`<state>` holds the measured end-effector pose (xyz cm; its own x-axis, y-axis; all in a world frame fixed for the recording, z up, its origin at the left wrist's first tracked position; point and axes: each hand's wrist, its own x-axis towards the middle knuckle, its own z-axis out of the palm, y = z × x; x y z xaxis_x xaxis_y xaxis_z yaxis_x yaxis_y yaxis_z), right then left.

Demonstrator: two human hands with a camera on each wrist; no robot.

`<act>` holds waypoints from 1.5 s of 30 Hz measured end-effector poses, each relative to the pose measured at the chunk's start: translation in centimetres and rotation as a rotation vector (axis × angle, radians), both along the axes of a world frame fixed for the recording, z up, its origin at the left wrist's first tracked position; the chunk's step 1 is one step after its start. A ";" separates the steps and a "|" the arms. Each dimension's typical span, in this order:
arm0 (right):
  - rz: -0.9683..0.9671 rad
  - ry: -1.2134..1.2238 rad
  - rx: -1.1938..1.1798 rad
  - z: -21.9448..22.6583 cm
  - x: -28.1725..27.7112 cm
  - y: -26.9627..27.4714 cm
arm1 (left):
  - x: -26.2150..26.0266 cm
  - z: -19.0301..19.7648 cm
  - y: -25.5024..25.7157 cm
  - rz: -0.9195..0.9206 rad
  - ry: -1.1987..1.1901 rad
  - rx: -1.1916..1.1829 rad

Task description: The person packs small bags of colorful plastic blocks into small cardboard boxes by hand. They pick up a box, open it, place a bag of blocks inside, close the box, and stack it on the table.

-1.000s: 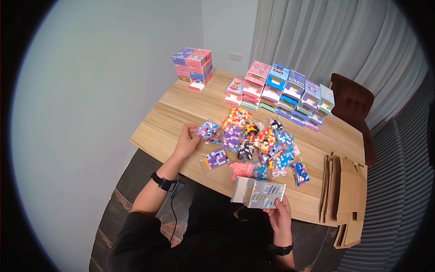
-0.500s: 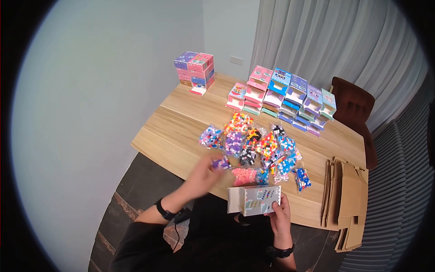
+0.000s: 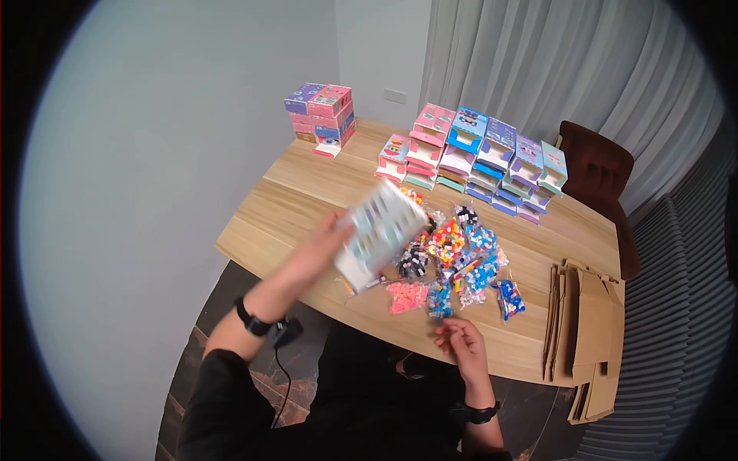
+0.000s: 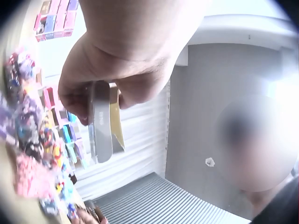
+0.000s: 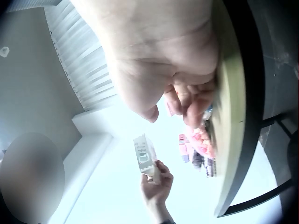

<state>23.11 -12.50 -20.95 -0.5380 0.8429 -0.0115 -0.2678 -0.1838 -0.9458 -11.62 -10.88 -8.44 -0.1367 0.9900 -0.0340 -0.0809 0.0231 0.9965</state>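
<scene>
My left hand (image 3: 315, 250) grips a grey printed cardboard box (image 3: 382, 229), held up over the left part of the bead bags and blurred by motion. In the left wrist view, the thumb and fingers pinch this box (image 4: 102, 123) from both sides. The box hides most of the purple bags behind it. My right hand (image 3: 466, 349) hovers at the table's front edge with loosely curled fingers and nothing in them. Just beyond it lie a bag of pink beads (image 3: 407, 296) and a small bag of blue beads (image 3: 440, 300).
Several clear bags of coloured beads (image 3: 447, 240) cover the table's middle. Opened boxes (image 3: 470, 154) stand stacked at the back, with another box stack (image 3: 323, 115) at the back left. Flattened cardboard (image 3: 592, 323) leans at the right edge, near a brown chair (image 3: 596, 165).
The grey box has passed from my right hand to my left and moved up and leftward over the bags. The left hand has left the small purple bag; the right hand is now empty.
</scene>
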 end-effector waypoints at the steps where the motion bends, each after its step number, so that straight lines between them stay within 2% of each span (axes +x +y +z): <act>1: -0.007 -0.042 0.014 -0.2 0.0 -0.2 | -1.5 0.2 2.1 0.068 -0.117 -0.005; 3: -0.023 -0.129 0.045 -0.3 -0.1 -0.5 | -4.7 -0.4 6.4 0.174 -0.041 -0.054; 5: -0.032 -0.166 0.039 0.2 -0.3 -0.7 | -7.4 -1.4 11.2 0.180 0.017 -0.067; 7: -0.031 -0.182 0.029 0.4 -0.2 -0.7 | -10.4 -4.1 16.5 0.263 0.031 -0.068; 10: -0.023 -0.163 0.010 0.3 -0.1 -0.5 | -11.2 -4.2 21.5 0.256 0.153 -0.188; 13: -0.011 -0.150 0.002 0.3 0.0 -0.5 | -12.0 -5.4 26.1 0.179 0.150 -0.244; 15: -0.004 -0.163 0.004 0.2 0.1 -0.5 | -12.3 -6.5 28.8 0.241 0.232 -0.296; 20: 0.016 -0.148 0.002 0.1 0.1 -0.6 | -10.1 -7.1 30.8 0.279 0.323 -0.347; 23: 0.024 -0.148 0.006 0.0 0.2 -0.5 | -9.5 -7.4 31.5 0.248 0.371 -0.355; 26: 0.023 -0.161 -0.006 0.2 0.2 -0.4 | -10.2 -8.5 33.2 0.141 0.451 -0.352; 33: 0.023 -0.144 0.005 0.3 0.2 -0.3 | -9.9 -9.6 32.7 0.023 0.285 -0.334; 38: 0.019 -0.129 -0.009 0.3 0.1 -0.1 | -8.6 -6.4 30.8 0.075 0.331 -0.404; 41: 0.020 -0.107 -0.005 0.1 0.2 -0.2 | -8.8 -5.1 29.4 0.047 0.558 -0.306; 43: 0.020 -0.102 -0.006 0.1 0.2 -0.2 | -12.0 -6.0 31.5 0.101 0.762 -0.221; 45: 0.018 -0.107 -0.009 0.1 0.2 -0.2 | -13.3 -5.3 31.4 0.166 0.929 -0.075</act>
